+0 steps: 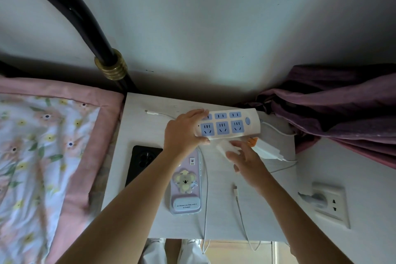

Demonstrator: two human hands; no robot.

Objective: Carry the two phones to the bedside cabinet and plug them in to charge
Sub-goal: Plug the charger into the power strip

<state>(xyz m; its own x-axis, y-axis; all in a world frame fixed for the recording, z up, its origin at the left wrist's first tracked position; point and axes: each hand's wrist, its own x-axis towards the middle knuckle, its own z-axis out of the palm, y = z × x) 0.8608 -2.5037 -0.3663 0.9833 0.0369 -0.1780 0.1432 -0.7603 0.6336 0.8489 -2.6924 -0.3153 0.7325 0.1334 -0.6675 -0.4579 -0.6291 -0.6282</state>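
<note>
Already both phones, black phone (142, 163) and koala-case phone (186, 184), lie mid-frame on the cabinet (150, 210). Left hand (184, 135) clamps the power strip (230, 124); right hand (246, 161), fingers spread, reaches the white charger (266, 151). Next, probably: seat charger in a socket.

Phones (186, 180) on cabinet (225, 221) – power strip (229, 124) behind.

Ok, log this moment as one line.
left hand: holding power strip | right hand: on white charger | black phone, koala-case phone: on cabinet, unplugged
</note>
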